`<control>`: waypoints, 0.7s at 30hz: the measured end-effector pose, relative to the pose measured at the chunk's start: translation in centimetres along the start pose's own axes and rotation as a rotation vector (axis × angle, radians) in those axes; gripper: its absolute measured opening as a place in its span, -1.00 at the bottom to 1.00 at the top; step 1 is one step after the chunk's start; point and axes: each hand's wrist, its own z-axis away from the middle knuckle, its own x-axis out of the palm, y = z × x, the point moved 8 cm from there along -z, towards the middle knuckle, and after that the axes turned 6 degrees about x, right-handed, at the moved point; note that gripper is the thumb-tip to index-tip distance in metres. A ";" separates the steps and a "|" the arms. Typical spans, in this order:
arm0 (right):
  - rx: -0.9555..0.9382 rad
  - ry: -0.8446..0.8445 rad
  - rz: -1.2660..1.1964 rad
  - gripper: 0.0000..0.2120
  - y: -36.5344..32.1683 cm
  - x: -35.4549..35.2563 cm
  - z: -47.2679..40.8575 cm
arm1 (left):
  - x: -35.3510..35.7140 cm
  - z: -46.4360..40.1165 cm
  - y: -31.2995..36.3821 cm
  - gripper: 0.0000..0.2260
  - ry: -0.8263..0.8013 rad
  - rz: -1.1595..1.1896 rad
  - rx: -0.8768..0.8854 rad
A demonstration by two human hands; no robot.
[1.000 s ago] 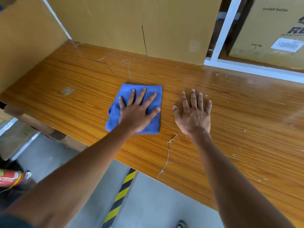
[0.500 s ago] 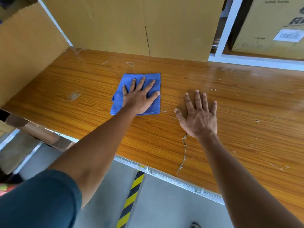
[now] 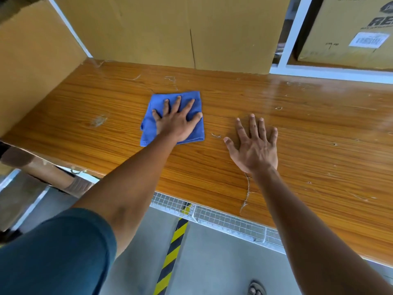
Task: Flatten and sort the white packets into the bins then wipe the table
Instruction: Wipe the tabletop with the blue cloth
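A folded blue cloth (image 3: pixel 150 126) lies on the scratched wooden table (image 3: pixel 297 128), left of centre. My left hand (image 3: pixel 177 120) presses flat on the cloth with its fingers spread and straight. To the right of it, my right hand (image 3: pixel 254 145) rests flat on the bare wood, fingers spread, holding nothing. No white packets or bins are in view.
Large cardboard boxes stand along the back (image 3: pixel 191 30) and the left side (image 3: pixel 32 60) of the table. A white frame post (image 3: pixel 291 33) and another labelled box (image 3: pixel 348 28) are at the back right. A wire mesh shelf (image 3: pixel 212 216) shows under the table's front edge, above a floor with yellow-black tape (image 3: pixel 172 252).
My left hand has pushed the cloth away from me toward the back of the table, then held about there. My right hand has stayed flat on the wood.
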 end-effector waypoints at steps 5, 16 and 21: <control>-0.001 0.017 -0.012 -0.27 0.0 0.0 0.2 | 2.9 9.3 4.4 -0.30 0.141 -0.077 0.270; 0.005 0.009 0.004 -0.25 -0.4 0.3 1.0 | 1.2 4.5 -4.1 -0.24 0.019 -0.039 0.054; 0.019 -0.020 -0.004 -0.22 -1.9 0.2 2.4 | 2.6 12.7 -2.9 -0.30 0.182 -0.085 0.254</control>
